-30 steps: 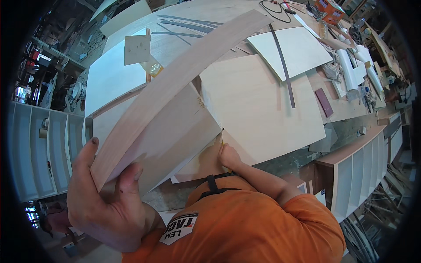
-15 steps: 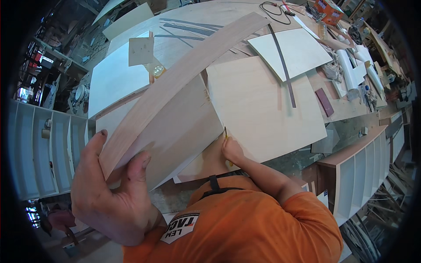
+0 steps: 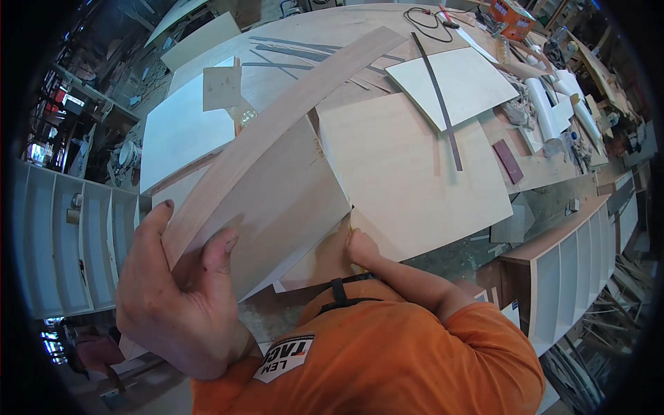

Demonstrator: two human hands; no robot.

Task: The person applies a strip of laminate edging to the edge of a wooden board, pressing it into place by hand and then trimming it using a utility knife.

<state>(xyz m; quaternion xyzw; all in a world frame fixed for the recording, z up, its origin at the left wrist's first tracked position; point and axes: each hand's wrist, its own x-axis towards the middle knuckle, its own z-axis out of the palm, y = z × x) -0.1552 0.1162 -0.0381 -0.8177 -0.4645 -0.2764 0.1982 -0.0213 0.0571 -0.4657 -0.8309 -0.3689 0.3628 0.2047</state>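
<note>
My left hand grips the near end of a long, pale wooden board, its thumb on one side and fingers on the other. The board slants away toward the far side of the table. Beneath and beside it lies a wide wooden panel. At that panel's right corner, my right hand is closed around a slim yellow tool, mostly hidden by the fingers; I cannot tell whether it is a pencil or a knife. Under this hand is a large, light plywood sheet.
A white panel with a dark strip across it lies farther right. Several dark strips are on the worktable. White rolls and a maroon block lie at right. Shelf units stand left and right.
The long board has shifted slightly toward me and left, with my left hand still on it. My right hand has moved slightly nearer me, and less of the yellow tool shows.
</note>
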